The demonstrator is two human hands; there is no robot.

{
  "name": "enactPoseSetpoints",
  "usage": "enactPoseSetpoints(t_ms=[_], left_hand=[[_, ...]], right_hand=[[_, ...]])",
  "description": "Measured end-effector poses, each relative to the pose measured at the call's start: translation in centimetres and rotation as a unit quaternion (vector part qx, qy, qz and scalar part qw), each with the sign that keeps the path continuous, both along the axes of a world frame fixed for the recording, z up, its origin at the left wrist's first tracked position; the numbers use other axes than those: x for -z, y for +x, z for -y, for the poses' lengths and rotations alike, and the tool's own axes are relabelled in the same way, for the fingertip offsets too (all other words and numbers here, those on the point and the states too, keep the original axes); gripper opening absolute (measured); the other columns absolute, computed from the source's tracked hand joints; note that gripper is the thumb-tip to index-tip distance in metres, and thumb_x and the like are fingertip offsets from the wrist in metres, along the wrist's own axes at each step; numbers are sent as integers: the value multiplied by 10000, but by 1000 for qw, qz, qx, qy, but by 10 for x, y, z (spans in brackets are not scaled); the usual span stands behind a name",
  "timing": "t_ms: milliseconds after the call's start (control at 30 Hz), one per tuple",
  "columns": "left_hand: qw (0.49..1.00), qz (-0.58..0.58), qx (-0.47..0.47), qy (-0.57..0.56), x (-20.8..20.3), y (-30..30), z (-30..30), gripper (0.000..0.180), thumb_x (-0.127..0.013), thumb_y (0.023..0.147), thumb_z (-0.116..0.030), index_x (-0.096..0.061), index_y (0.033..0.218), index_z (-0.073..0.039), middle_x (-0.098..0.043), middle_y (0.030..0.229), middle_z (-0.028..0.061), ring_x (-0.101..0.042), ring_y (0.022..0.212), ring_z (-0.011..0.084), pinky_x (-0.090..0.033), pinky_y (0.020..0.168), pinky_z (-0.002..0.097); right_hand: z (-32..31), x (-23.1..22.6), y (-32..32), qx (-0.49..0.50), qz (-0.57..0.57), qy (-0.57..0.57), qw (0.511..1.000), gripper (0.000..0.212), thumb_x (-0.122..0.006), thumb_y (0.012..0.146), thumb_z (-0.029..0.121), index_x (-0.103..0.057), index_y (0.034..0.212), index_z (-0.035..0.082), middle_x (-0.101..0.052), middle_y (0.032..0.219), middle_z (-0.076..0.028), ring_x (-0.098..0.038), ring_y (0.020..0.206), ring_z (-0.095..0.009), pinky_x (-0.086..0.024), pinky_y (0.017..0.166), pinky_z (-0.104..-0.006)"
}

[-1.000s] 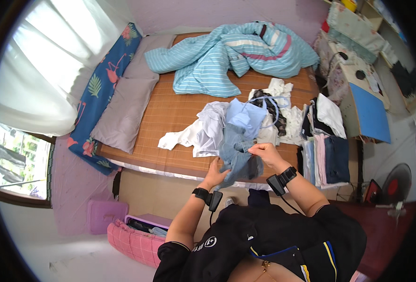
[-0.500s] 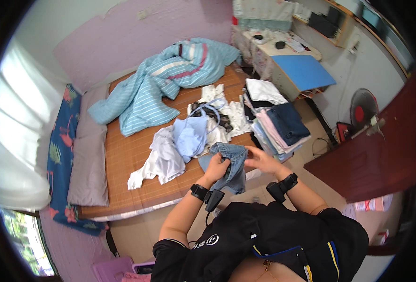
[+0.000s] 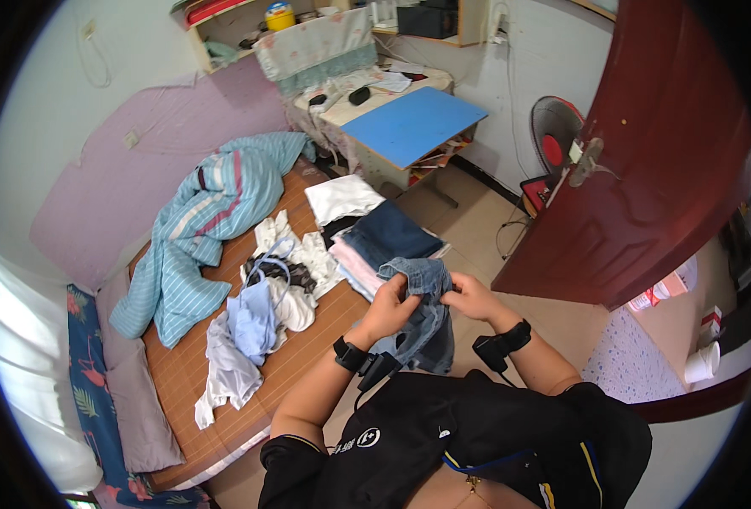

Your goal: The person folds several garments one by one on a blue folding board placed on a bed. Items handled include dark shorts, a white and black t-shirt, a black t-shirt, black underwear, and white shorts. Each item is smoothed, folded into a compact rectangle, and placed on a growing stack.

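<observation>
A blue denim garment hangs in front of my chest, its thick band-like edge uppermost and its lower part loose in folds. My left hand is closed on its upper left side, thumb on the cloth. On the opposite side, my right hand pinches the upper edge between thumb and fingers. Just beyond the garment is a stack of folded clothes, with dark blue folded trousers and a white folded cloth on top. Left of the stack, loose clothes lie crumpled, among them a light blue top and a white shirt.
A brown mat covers the bed, where a striped blue quilt lies bunched. Beyond stands a blue-topped desk. To the right are a fan and an open dark red door.
My view has turned to the right, showing more of the door and desk. My right hand, loosely spread at the garment's edge before, now pinches it. The denim hangs more opened out.
</observation>
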State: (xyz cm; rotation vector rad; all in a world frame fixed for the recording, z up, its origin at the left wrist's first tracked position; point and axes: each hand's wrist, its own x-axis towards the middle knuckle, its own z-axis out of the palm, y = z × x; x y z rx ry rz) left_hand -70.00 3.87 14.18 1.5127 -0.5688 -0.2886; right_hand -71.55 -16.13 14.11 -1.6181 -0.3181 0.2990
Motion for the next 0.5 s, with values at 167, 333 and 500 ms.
enactPoseSetpoints(t_ms=[167, 333, 500], left_hand=[[998, 45, -19, -28, -16, 53, 80, 157, -479, 830, 16, -489, 986, 7, -549, 946, 21, -507, 875, 84, -408, 775, 218], [996, 21, 12, -84, -31, 90, 144, 85, -464, 858, -13, -486, 939, 0, -547, 870, 1, -498, 817, 66, -409, 736, 207], [997, 5, 19, -78, -27, 145, 180, 80, -472, 873, -52, -484, 936, -4, -543, 862, -1, -492, 798, 58, -411, 716, 203]], right_hand=[[110, -7, 35, 75, -120, 116, 983, 241, -513, 855, 168, -545, 1006, -18, -606, 840, -65, -576, 715, -113, -463, 649, -224], [220, 62, 85, 195, -133, -113, 965, 281, -545, 815, 205, -564, 959, -35, -612, 829, -77, -585, 770, -152, -473, 669, -270], [257, 80, 154, 186, -98, -396, 894, 249, -548, 754, 154, -602, 891, -46, -605, 926, -147, -565, 852, -273, -448, 740, -354]])
